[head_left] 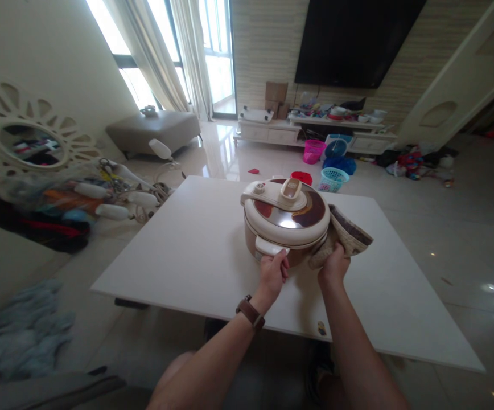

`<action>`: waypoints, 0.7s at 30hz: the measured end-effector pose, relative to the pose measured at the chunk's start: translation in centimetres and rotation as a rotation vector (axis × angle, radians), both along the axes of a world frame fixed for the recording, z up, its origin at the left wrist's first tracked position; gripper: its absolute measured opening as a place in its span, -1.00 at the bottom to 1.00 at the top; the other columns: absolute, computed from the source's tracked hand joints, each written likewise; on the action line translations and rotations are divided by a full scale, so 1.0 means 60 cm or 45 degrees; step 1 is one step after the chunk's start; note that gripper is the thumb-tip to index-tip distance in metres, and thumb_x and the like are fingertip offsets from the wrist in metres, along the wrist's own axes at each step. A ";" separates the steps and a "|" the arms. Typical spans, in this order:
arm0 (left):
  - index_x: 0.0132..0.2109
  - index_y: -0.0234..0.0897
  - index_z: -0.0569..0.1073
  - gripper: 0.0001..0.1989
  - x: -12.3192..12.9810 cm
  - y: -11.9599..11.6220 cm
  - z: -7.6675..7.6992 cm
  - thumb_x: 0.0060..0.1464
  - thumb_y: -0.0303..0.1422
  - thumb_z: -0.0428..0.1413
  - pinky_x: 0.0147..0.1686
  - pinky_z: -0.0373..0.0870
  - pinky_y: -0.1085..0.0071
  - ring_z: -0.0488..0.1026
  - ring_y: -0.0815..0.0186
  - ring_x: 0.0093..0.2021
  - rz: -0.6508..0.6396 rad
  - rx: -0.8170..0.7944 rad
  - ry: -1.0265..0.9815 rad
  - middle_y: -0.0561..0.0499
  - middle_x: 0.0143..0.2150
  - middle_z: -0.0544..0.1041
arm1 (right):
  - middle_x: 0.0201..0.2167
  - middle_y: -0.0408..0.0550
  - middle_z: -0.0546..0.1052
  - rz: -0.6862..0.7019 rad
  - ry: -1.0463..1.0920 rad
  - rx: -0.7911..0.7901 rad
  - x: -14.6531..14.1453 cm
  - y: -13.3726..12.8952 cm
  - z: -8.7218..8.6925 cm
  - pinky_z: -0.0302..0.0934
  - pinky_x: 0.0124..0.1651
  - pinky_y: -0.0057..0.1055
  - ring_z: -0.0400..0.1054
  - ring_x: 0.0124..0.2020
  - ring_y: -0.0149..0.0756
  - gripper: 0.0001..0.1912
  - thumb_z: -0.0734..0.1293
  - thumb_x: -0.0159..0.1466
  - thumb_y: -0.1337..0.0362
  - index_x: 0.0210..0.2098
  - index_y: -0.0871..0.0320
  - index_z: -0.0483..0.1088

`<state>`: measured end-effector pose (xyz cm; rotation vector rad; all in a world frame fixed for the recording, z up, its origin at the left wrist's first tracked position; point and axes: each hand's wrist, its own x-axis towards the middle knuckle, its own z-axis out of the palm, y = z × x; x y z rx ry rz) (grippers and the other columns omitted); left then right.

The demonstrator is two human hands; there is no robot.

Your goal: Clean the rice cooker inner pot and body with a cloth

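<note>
A cream and brown pressure cooker [287, 219] with its lid on stands on the white table [187, 245], right of the middle. My left hand [274, 269] is wrapped round the pale side handle [268, 246] at the cooker's near side. A brown watch [250, 312] is on that wrist. To the right, my right hand [334, 265] grips a beige and brown cloth [349, 232], which lies against the cooker's right side. The cloth hides part of that side.
A small dark and yellow object [321, 328] lies at the table's near edge. Beyond the table are a turquoise basket [333, 179], a pink basket [314, 151] and a cluttered TV stand [268, 134]. A grey bench [155, 132] is by the window.
</note>
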<state>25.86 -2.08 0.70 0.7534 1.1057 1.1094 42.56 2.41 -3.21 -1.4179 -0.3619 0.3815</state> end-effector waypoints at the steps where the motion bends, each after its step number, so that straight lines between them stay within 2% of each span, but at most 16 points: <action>1: -0.63 -0.23 0.35 -0.44 -0.003 0.001 -0.002 0.04 0.13 0.17 -0.67 -0.01 0.46 0.08 0.48 -0.73 0.007 0.006 0.003 0.11 -0.77 0.19 | 0.00 0.10 0.60 -0.007 0.017 0.004 -0.002 -0.001 0.002 0.45 0.20 -0.08 0.50 0.11 -0.08 -0.46 0.28 0.20 0.03 0.03 0.27 0.49; 5: -0.65 -0.23 0.33 -0.45 -0.030 0.013 -0.009 0.04 0.09 0.17 -0.69 -0.05 0.46 0.05 0.49 -0.75 0.062 0.044 0.017 0.11 -0.79 0.17 | -0.02 0.10 0.62 -0.026 0.152 0.008 -0.013 -0.007 0.015 0.42 0.24 -0.05 0.53 0.06 -0.08 -0.47 0.33 0.15 0.03 -0.02 0.28 0.52; 12: -0.69 -0.19 0.23 -0.49 -0.082 0.044 -0.015 0.00 -0.02 0.18 -0.72 -0.12 0.47 0.03 0.50 -0.79 0.163 0.136 -0.015 0.16 -0.80 0.06 | -0.08 0.07 0.65 0.019 0.260 0.024 -0.018 -0.009 0.032 0.52 0.08 -0.15 0.56 -0.02 -0.08 -0.49 0.34 0.12 0.03 -0.06 0.25 0.55; 17: -0.70 -0.19 0.20 -0.47 -0.081 0.048 -0.013 0.01 -0.01 0.18 -0.71 -0.08 0.47 0.06 0.49 -0.79 0.170 0.162 -0.022 0.17 -0.79 0.04 | -0.02 0.14 0.65 0.068 0.014 0.016 -0.032 -0.014 0.044 0.41 0.24 -0.03 0.54 0.08 -0.01 -0.47 0.34 0.16 0.00 -0.05 0.27 0.56; 21: -0.70 -0.19 0.20 -0.50 -0.080 0.046 -0.010 0.02 -0.06 0.17 -0.69 -0.04 0.45 0.12 0.46 -0.77 0.153 0.162 -0.025 0.15 -0.77 0.07 | 0.04 0.20 0.64 0.326 -0.371 0.125 -0.074 -0.046 0.052 0.32 0.32 0.05 0.48 0.19 0.05 -0.48 0.36 0.21 0.02 0.01 0.26 0.57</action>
